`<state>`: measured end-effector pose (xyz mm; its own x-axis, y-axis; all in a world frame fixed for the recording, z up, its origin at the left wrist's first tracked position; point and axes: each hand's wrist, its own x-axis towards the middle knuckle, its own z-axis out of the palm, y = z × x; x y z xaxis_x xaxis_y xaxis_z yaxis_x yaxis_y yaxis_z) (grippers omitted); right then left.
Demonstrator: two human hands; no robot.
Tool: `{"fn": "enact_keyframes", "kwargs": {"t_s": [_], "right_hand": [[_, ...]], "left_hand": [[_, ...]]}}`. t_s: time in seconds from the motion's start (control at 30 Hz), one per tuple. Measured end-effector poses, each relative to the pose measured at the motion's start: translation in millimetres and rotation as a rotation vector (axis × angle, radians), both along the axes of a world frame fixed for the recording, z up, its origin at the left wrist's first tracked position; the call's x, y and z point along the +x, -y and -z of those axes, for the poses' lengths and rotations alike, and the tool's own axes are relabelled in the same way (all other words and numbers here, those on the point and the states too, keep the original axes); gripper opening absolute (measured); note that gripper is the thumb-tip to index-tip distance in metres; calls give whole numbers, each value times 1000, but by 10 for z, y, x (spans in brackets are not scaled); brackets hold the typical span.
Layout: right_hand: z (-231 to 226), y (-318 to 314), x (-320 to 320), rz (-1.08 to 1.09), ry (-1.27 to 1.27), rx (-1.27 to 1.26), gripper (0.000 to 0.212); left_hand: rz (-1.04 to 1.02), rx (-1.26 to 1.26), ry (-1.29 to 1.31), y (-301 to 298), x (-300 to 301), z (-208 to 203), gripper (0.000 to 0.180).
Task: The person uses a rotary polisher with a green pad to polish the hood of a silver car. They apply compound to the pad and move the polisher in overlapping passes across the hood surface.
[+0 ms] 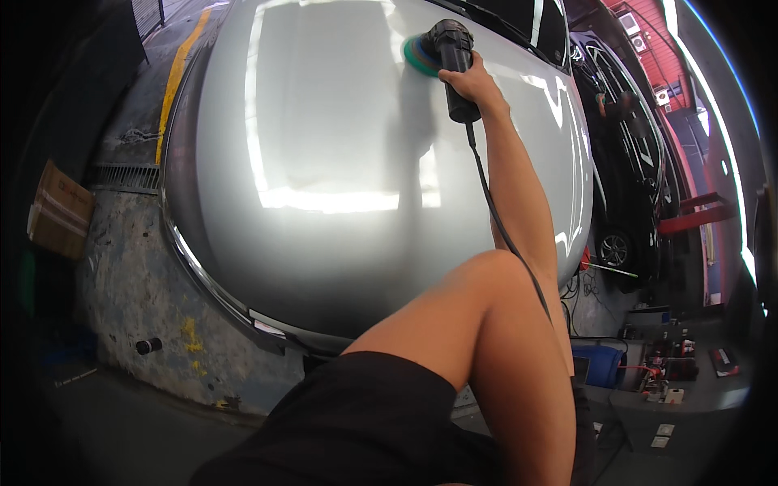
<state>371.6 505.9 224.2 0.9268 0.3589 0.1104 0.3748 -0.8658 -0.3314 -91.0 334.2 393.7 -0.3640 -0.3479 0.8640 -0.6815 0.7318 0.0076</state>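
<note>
My right hand point(478, 84) is wrapped around the black body of a car polisher point(454, 55), thumb on its left side. The polisher's green pad point(418, 58) meets the silver car hood point(324, 138) near its far middle, with the pad's face partly hidden. A black power cord point(486, 182) leaves the back of the tool and runs down along my right forearm. My left arm point(462, 304), in a black sleeve, is sharply bent in front of me with its elbow over the near part of the hood. My left hand lies outside the picture.
A dark car point(628, 154) stands to the right, beside a red metal arm point(695, 212). Cables and a blue container point(598, 364) sit at the lower right near a cluttered bench point(673, 364). At left are a cardboard box point(61, 209) and a small dark bottle point(149, 346).
</note>
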Motion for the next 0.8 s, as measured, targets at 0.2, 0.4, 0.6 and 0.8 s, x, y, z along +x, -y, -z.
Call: {"fn": "enact_keyframes", "kwargs": {"t_s": [0.2, 0.4, 0.6, 0.8], "right_hand": [[-102, -294, 43, -58, 3, 0, 116], [-156, -424, 5, -143, -6, 7, 117], [-91, -300, -90, -163, -13, 2, 115], [-172, -176, -352, -100, -57, 7, 113]], "left_hand": [[-82, 3, 16, -102, 137, 113, 25], [-488, -151, -82, -920, 1135, 432, 24], [-1507, -73, -663, -2978, 2747, 1336, 24], [-1909, -393, -749, -4123, 4046, 1948, 41]]}}
